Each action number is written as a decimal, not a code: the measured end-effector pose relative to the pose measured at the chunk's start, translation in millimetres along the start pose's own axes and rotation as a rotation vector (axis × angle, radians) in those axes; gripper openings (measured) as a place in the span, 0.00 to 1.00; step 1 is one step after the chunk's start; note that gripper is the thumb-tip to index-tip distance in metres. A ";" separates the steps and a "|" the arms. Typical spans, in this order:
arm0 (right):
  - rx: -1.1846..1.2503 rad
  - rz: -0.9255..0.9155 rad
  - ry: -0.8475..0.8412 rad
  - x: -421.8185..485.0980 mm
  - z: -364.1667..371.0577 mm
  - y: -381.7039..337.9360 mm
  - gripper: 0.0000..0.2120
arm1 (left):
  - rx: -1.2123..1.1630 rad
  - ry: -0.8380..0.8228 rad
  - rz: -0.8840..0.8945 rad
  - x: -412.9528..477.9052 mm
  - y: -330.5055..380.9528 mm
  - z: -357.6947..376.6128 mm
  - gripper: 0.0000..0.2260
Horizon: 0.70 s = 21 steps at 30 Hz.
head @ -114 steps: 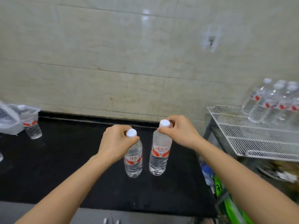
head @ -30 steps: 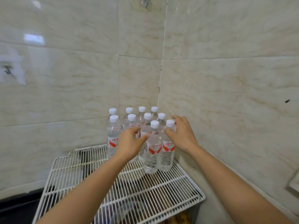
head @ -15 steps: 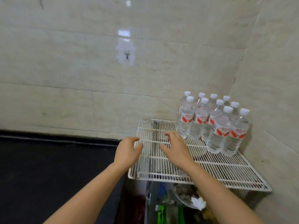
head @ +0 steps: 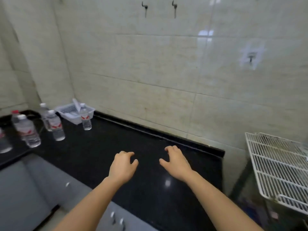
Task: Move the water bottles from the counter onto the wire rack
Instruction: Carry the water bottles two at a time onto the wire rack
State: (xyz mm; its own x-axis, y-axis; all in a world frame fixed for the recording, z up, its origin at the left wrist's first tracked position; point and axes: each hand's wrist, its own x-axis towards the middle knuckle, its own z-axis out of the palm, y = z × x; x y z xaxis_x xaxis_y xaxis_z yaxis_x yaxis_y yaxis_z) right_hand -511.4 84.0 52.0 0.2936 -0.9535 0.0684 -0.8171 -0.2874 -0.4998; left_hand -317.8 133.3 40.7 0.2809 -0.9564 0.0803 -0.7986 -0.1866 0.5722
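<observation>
Left hand (head: 122,165): empty, fingers loosely curled, hovering over the right half of the worktop (head: 103,147). Right hand (head: 176,162): likewise empty, fingers relaxed and slightly spread, a little nearer the worktop's back edge. Change: half a second ago both hands were over the wire rack (head: 280,165), just clear of the pair they had set down there. Now both are above the worktop holding nothing, so that delivery reads as done and the next fetch as begun. Water bottles (head: 55,125) remaining: a group upright toward the left edge, plus a lone bottle (head: 85,118) near the back edge, just in front of the white basket (head: 70,112). All stand well apart from the hands. Wire rack: beyond the worktop's right end, its stocked corner out of frame.
</observation>
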 end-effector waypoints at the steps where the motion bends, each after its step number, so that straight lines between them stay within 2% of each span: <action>1: 0.011 -0.014 -0.022 10.0 18.6 -21.4 0.27 | 0.017 0.001 -0.030 3.3 -26.9 -13.4 0.21; 10: 0.019 -0.195 -0.192 95.2 146.8 -189.5 0.27 | 0.102 0.102 -0.279 33.4 -207.9 -123.0 0.20; 21: -0.021 -0.313 -0.288 236.3 244.8 -301.1 0.28 | 0.086 0.183 -0.391 140.8 -327.3 -175.5 0.19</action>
State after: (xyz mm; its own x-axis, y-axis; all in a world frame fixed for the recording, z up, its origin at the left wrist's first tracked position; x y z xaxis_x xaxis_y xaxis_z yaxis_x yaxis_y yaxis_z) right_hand -74.5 -32.5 7.2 0.6537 -0.7561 -0.0315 -0.6753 -0.5640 -0.4752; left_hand 76.6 99.2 8.0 0.6542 -0.7561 0.0189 -0.6527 -0.5518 0.5191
